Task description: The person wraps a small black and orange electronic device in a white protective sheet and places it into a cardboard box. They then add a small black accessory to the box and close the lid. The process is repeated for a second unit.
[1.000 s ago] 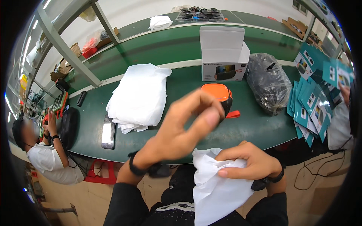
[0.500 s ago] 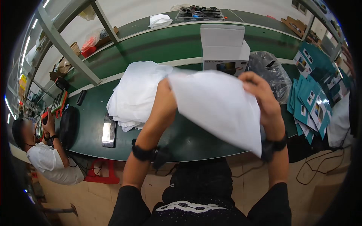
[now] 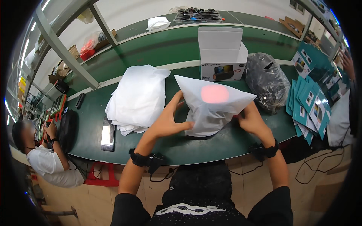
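Note:
A translucent white bag [image 3: 205, 118] stands in front of me at the middle of the green table. Through its upper part shows a rounded pinkish-red patch of something inside; the rest of that thing is hidden. My left hand [image 3: 167, 118] holds the bag's left side, its thumb pressed on the front near the bottom. On the other side my right hand [image 3: 253, 119] grips the right edge, with most of its fingertips hidden behind the plastic. A stack of flat white bags [image 3: 137, 98] lies left of my left hand. Behind the held bag sits a white carton [image 3: 222, 69], its lid raised.
A clear plastic bag [image 3: 268, 81] with dark contents rests right of the carton. Several teal printed boxes [image 3: 311, 103] are piled at the right. A phone [image 3: 108, 135] and a black case [image 3: 69, 128] lie at the left, near a seated co-worker [image 3: 47, 162].
The white bag, spread flat and blurred in the air before, is now lower and upright around something reddish. Both hands have come down to its sides.

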Demonstrator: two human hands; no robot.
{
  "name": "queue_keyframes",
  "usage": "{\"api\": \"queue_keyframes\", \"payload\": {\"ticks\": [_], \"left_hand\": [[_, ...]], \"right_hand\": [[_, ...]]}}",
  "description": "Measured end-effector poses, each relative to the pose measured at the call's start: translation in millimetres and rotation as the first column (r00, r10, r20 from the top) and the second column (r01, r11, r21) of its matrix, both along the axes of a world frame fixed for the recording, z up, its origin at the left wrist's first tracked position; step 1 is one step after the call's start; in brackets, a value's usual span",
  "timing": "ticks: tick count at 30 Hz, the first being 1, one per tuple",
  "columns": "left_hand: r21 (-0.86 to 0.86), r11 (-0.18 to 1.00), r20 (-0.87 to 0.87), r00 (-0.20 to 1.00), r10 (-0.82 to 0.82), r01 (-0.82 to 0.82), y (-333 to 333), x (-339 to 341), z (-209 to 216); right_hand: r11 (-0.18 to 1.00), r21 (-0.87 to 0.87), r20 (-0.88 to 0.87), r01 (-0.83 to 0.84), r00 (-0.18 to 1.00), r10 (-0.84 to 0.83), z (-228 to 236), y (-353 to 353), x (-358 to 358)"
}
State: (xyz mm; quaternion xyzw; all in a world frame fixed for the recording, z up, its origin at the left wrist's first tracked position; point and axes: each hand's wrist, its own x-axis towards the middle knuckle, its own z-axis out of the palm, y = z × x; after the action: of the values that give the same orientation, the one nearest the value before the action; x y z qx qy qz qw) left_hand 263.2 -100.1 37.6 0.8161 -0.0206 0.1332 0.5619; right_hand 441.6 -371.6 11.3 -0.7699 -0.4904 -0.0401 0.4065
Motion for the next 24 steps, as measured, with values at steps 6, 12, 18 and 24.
{"api": "queue_keyframes", "payload": {"ticks": [6,12,18,24], "left_hand": [[-0.152,0.987,0.065,0.996,0.057,-0.046,-46.9,33.0,-13.5],[-0.843,0.522,-0.168,0.985,-0.029,-0.129,-53.0,26.4,-7.0],[-0.999,0.049,-0.015,0.984,-0.178,-0.006,-53.9,17.3,-2.0],[-0.953,0.286,-0.065,0.987,0.144,-0.104,-72.8,12.3,-3.5]], "right_hand": [[0.979,0.166,-0.621,-0.115,0.759,0.194,-3.5,28.8,-36.5],[0.937,0.35,-0.644,-0.003,0.725,0.243,31.3,21.7,-56.1],[0.966,0.224,-0.512,0.129,0.859,0.004,58.8,1.4,-44.6],[0.839,0.395,-0.545,0.375,0.831,-0.115,69.7,-7.5,-63.4]]}}
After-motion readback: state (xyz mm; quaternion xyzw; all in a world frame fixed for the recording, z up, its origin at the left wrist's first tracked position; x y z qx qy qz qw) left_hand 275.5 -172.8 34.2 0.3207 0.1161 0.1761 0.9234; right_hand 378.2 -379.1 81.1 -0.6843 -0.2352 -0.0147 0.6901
